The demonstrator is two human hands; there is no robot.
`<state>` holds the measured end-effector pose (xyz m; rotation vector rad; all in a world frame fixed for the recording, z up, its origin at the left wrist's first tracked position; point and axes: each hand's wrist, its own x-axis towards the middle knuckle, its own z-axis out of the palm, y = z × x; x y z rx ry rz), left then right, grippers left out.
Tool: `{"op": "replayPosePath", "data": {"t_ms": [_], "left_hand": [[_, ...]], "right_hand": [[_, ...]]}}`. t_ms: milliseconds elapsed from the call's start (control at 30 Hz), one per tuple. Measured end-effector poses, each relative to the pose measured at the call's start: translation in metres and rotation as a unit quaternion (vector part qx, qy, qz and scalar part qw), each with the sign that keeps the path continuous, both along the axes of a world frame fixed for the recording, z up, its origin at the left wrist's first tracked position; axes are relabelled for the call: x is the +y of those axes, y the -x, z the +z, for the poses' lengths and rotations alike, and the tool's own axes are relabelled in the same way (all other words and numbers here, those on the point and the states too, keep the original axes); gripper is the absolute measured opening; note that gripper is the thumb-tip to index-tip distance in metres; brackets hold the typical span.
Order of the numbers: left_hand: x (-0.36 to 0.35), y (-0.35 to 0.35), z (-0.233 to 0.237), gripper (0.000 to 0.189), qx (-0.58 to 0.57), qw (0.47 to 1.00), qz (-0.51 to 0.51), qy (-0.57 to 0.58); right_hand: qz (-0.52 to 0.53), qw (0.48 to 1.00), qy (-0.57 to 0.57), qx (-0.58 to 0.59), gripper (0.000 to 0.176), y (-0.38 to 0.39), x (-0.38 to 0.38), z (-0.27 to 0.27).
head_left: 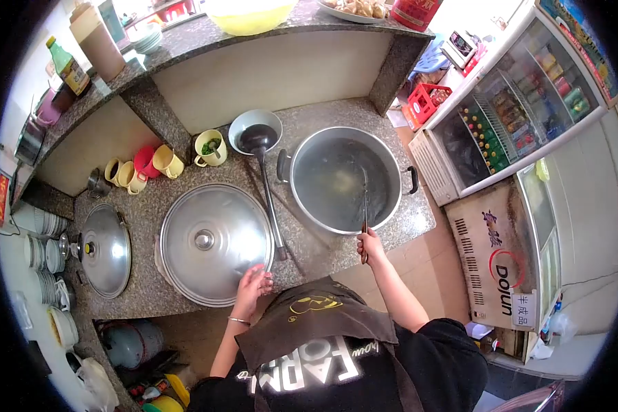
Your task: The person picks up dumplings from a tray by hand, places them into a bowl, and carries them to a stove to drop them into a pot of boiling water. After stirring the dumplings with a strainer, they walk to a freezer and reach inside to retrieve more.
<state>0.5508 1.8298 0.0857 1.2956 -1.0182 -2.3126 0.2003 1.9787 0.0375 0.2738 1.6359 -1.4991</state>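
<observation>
My right hand (371,246) is closed around the wooden grip of a long-handled metal utensil (365,204). Its far end dips into cloudy liquid inside a large two-handled pot (297,199), where I cannot tell its shape. Fingers loosely bent and apart, my left hand (253,284) is at the near right rim of a big round metal lid (216,250), holding nothing. Between lid and pot lies a long dark ladle (268,189), its bowl resting in a pale metal bowl (275,123). Beside that bowl stands a cream mug (203,156) with chopped greens inside.
Cream and red mugs (144,162) line the counter's back left. A second lidded pot (107,250) and stacked plates (34,254) are at the left. Bottles (69,67) and a yellow basin (247,20) stand on the raised ledge. Right of the counter is a glass-door fridge (515,103).
</observation>
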Motion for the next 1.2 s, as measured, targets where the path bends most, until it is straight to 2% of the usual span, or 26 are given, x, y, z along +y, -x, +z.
{"op": "replayPosePath", "data": {"t_ms": [200, 333, 433, 500, 533, 600, 633, 700, 800, 900, 1033, 1100, 1167, 1200], "left_hand": [[-0.003, -0.009, 0.0, 0.031, 0.008, 1.0, 0.018, 0.011], [-0.004, -0.017, -0.002, 0.031, 0.011, 0.999, 0.021, 0.022], [-0.003, -0.022, -0.002, 0.031, 0.006, 0.999, 0.026, 0.022], [-0.002, -0.024, 0.0, 0.032, 0.006, 0.999, 0.032, 0.019], [-0.001, -0.026, 0.0, 0.032, 0.005, 0.999, 0.039, 0.015], [0.002, -0.029, -0.005, 0.032, 0.003, 0.999, 0.045, 0.014], [0.003, -0.03, -0.006, 0.033, 0.0, 0.999, 0.049, 0.013], [0.005, -0.031, -0.005, 0.034, 0.002, 0.998, 0.06, 0.007], [0.008, -0.032, -0.003, 0.036, 0.005, 0.997, 0.074, 0.0], [0.009, -0.035, -0.001, 0.034, 0.004, 0.997, 0.073, 0.007], [0.011, -0.038, 0.005, 0.031, -0.004, 0.997, 0.082, 0.01], [0.013, -0.041, 0.004, 0.03, -0.006, 0.996, 0.092, 0.008], [0.014, -0.043, 0.004, 0.029, -0.007, 0.995, 0.102, 0.005], [0.016, -0.044, 0.005, 0.029, -0.006, 0.994, 0.108, 0.004]], "right_hand": [[-0.029, 0.998, -0.026, 0.049, 0.049, 0.0, 0.0, 0.001], [-0.046, 0.996, -0.029, 0.066, 0.053, 0.002, -0.002, 0.0], [-0.017, 0.987, -0.079, 0.14, 0.053, 0.0, 0.003, -0.015], [0.059, 0.907, -0.117, 0.4, 0.06, 0.013, 0.015, -0.073], [0.06, 0.906, -0.116, 0.401, 0.06, 0.012, 0.014, -0.069], [0.101, 0.808, -0.221, 0.536, 0.065, 0.005, 0.013, -0.048], [0.102, 0.808, -0.22, 0.537, 0.065, 0.004, 0.008, -0.031], [0.148, 0.84, -0.27, 0.446, 0.069, 0.006, -0.008, 0.006], [0.172, 0.833, -0.307, 0.427, 0.068, 0.008, -0.028, 0.025], [0.196, 0.828, -0.299, 0.431, 0.069, 0.03, -0.045, 0.002], [0.195, 0.846, -0.254, 0.426, 0.062, 0.041, -0.067, -0.01], [0.17, 0.84, -0.232, 0.459, 0.058, 0.047, -0.072, -0.033], [0.145, 0.904, -0.07, 0.397, 0.056, 0.053, -0.074, -0.042], [0.129, 0.954, -0.063, 0.264, 0.049, 0.049, -0.072, -0.026]]}}
